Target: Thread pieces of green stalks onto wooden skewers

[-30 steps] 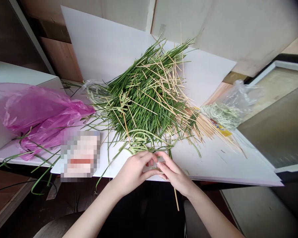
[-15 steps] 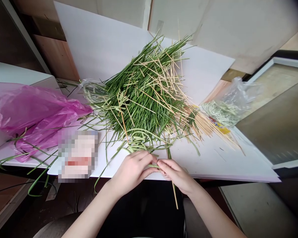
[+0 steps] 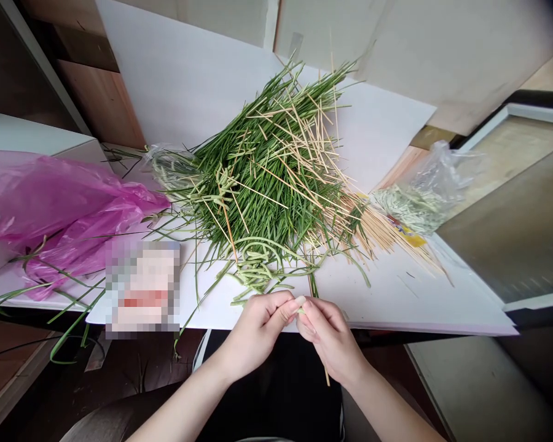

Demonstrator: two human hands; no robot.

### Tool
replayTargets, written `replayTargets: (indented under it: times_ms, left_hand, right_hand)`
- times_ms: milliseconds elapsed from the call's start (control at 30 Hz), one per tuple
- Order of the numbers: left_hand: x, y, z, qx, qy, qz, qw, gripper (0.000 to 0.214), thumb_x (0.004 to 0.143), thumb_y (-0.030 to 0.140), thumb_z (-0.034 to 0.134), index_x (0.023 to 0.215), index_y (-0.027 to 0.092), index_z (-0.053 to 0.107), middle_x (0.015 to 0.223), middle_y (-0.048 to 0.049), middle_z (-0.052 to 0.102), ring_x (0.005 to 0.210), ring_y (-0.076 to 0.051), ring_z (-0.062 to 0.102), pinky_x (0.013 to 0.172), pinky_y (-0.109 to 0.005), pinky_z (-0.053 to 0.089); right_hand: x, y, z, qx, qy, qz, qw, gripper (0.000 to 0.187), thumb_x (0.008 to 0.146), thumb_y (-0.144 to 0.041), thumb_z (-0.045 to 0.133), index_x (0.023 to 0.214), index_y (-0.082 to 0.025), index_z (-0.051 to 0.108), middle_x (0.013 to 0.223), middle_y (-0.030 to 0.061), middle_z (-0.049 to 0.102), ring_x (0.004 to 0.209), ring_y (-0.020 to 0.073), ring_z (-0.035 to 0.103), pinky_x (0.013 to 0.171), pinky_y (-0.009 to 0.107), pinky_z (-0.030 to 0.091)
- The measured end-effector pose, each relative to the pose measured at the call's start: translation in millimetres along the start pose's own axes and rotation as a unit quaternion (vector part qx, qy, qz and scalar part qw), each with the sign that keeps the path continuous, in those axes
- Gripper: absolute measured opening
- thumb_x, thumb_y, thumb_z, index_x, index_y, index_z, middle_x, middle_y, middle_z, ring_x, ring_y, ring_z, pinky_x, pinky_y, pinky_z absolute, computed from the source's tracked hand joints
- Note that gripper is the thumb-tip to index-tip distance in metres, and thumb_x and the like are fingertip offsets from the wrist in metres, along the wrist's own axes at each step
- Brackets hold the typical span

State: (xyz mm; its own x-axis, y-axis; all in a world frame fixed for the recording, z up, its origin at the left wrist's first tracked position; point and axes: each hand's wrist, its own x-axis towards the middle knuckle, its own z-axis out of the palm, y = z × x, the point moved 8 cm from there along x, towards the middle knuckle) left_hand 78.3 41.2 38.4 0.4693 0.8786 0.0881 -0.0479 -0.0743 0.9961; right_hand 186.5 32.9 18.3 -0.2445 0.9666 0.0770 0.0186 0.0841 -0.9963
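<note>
My left hand and my right hand meet at the fingertips over the front edge of a white board. A thin green stem shows between the fingers, mostly hidden by them. A thin wooden skewer sticks down below my right hand, and its upper part is hidden. Just beyond my hands lies a tangle of curled pale green stems. Behind it spreads a large heap of long green leaves, strewn with several loose skewers.
A bundle of wooden skewers lies to the right of the heap, near a clear plastic bag of pale green stems. A pink plastic bag lies at the left, beside a pixelated object.
My hands have drawn closer together, with the fingers curled more tightly around the stem. Less of the skewer shows below my right hand. The view has shifted slightly.
</note>
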Motion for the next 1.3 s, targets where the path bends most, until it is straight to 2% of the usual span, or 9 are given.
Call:
replayTargets:
  times_ms: [200,433,533,600,700,767,967,1133,1300]
  left_hand:
    - [-8.7,-8.2,18.8,-0.219,-0.032,-0.114,0.969,0.055,0.089,0.067,0.067,0.067,0.021,0.046,0.054,0.0108,0.029,0.045,-0.007,0.019,0.043,-0.024,0.018]
    - [-4.6,-22.1,3.5,-0.204,-0.015,-0.145,0.968,0.059,0.082,0.070,0.071,0.063,0.022,0.043,0.054,0.0107,0.031,0.043,-0.006,0.021,0.044,-0.025,0.018]
    - [2.1,-16.5,-26.1,-0.070,0.026,-0.091,0.993,0.056,0.091,0.071,0.058,0.065,0.022,0.047,0.056,0.0082,0.033,0.047,-0.009,0.028,0.048,-0.025,0.024]
    - [4.1,-7.8,-52.5,0.100,0.087,-0.040,0.990,0.052,0.097,0.064,0.052,0.069,0.021,0.054,0.057,0.0051,0.042,0.053,-0.013,0.038,0.054,-0.026,0.030]
    - [1.6,4.8,-84.2,0.343,0.189,0.015,0.920,0.034,0.099,0.051,0.057,0.080,0.023,0.063,0.066,0.0013,0.060,0.059,-0.017,0.052,0.060,-0.028,0.036]
    - [0.6,5.7,-93.3,0.412,0.217,0.034,0.884,0.023,0.098,0.043,0.060,0.089,0.023,0.067,0.076,-0.0005,0.069,0.060,-0.018,0.058,0.060,-0.029,0.039]
    - [4.7,-8.9,-97.7,0.398,0.201,0.054,0.893,0.021,0.098,0.034,0.061,0.116,0.024,0.066,0.102,-0.0030,0.078,0.059,-0.016,0.062,0.065,-0.030,0.048]
    - [2.7,-8.0,-107.4,0.388,0.225,0.064,0.891,0.019,0.100,0.033,0.056,0.112,0.023,0.066,0.117,-0.0061,0.075,0.060,-0.015,0.063,0.063,-0.031,0.050]
    - [0.8,-5.7,-114.0,0.393,0.237,0.058,0.887,0.019,0.102,0.033,0.052,0.108,0.023,0.067,0.110,-0.0048,0.074,0.062,-0.015,0.063,0.061,-0.029,0.048]
  right_hand:
    - [-15.9,-44.8,1.6,-0.188,0.006,-0.168,0.968,0.037,0.108,-0.025,0.045,0.072,-0.023,0.052,0.063,-0.0023,0.046,0.055,0.0149,0.041,0.054,0.029,0.032]
    - [-25.1,-71.8,-10.8,-0.367,0.024,-0.333,0.868,0.031,0.094,-0.008,0.059,0.070,-0.026,0.052,0.058,-0.0019,0.047,0.055,0.0180,0.039,0.055,0.032,0.028]
    - [-17.4,-67.6,-21.7,-0.424,0.020,-0.319,0.847,0.025,0.102,-0.014,0.059,0.079,-0.024,0.062,0.066,0.0017,0.060,0.060,0.0193,0.050,0.058,0.032,0.036]
    - [-9.5,-60.1,-27.2,-0.455,0.016,-0.291,0.841,0.021,0.105,-0.021,0.060,0.084,-0.023,0.066,0.074,0.0039,0.067,0.067,0.0202,0.057,0.063,0.032,0.042]
    - [3.7,-44.9,-29.0,-0.482,0.000,-0.246,0.841,0.024,0.107,-0.028,0.059,0.087,-0.022,0.070,0.080,0.0045,0.071,0.072,0.0202,0.063,0.066,0.030,0.046]
    - [13.7,-34.4,-26.8,-0.492,-0.010,-0.216,0.843,0.024,0.106,-0.029,0.060,0.087,-0.021,0.072,0.082,0.0038,0.072,0.071,0.0194,0.065,0.064,0.029,0.047]
    - [46.6,-12.0,-21.4,-0.515,-0.017,-0.145,0.845,0.010,0.101,-0.024,0.069,0.108,-0.023,0.074,0.103,0.0036,0.075,0.081,0.0197,0.071,0.071,0.029,0.053]
    - [71.6,-4.5,-32.3,-0.549,0.014,-0.102,0.830,0.015,0.103,-0.027,0.064,0.113,-0.021,0.074,0.113,0.0083,0.072,0.104,0.0260,0.070,0.083,0.035,0.054]
    - [100.2,-1.9,-24.3,-0.589,0.014,-0.061,0.806,0.016,0.106,-0.026,0.060,0.106,-0.021,0.074,0.099,0.0036,0.074,0.083,0.0191,0.070,0.073,0.031,0.053]
